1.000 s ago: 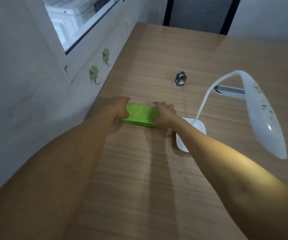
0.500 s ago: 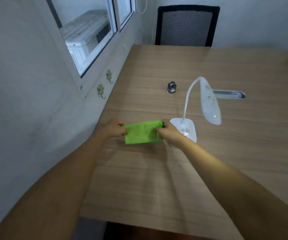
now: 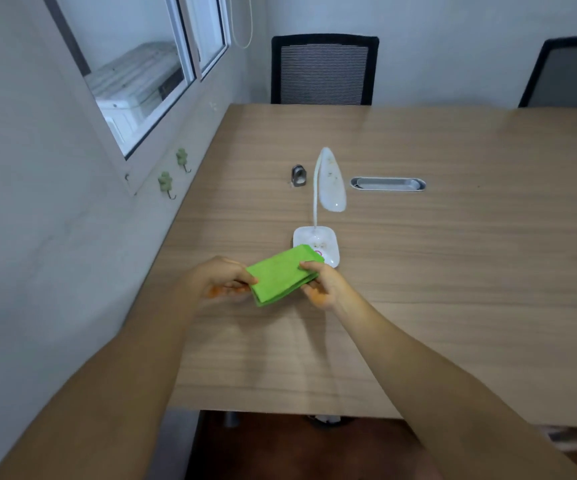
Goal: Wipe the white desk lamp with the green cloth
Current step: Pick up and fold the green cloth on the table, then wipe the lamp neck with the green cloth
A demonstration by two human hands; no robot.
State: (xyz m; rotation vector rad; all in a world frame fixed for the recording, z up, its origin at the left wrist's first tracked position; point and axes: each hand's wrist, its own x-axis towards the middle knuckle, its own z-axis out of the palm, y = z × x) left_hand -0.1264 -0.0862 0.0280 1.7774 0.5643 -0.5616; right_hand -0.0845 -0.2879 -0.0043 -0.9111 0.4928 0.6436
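A long wood-grain table fills the view, its left edge running along a grey wall. A small grey metal clip-like object stands on the tabletop, and to its right an oval silver cable grommet is set into the surface. Two black mesh-backed office chairs stand at the far edge. A white-framed sliding window sits in the wall, with two green hooks stuck below it.

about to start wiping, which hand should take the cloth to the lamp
Probably the right hand. It grips the cloth on the edge beside the lamp, whose base sits just past it. The left hand holds the edge away from the lamp.
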